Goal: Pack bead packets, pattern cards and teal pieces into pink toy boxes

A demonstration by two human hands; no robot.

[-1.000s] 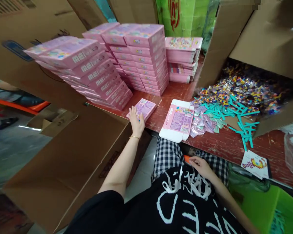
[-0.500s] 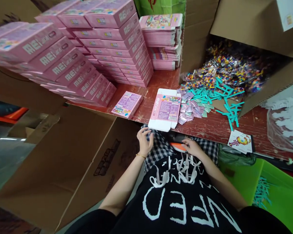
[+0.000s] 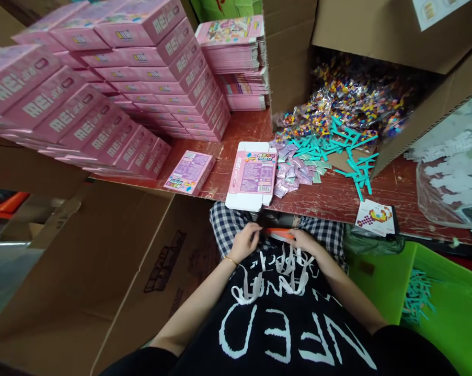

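Left fingers: freed from single box beyond them, now curled beside orange object (grip unclear)
Right fingers: narrow, pinching it

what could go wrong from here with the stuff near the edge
The flat box reaches the front edge of the table, so a bump might knock it off. The cards, also at the edge, could slip down. The sachets lie up against the teal sticks, so the two might get mixed.
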